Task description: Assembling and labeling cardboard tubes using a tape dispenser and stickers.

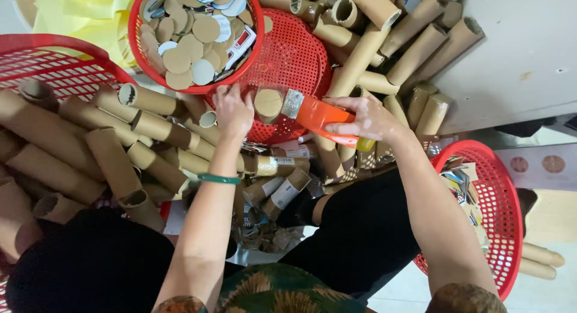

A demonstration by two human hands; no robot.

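Orange-handled brush (315, 113) gripped tight in the right hand (368, 116), bristle end pressed on a cardboard disc (268, 102) over the flat red basket (294, 54); left hand (233, 110) pins the disc's edge with bent fingers; light, stiff, easily creased, best held by its rim.

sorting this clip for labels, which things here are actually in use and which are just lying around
In use:
right hand gripping an orange-handled brush
left hand at a cardboard disc
red mesh tray under the disc

Lying about:
red basket of discs
piled cardboard tubes
yellow paper
red basket on the right
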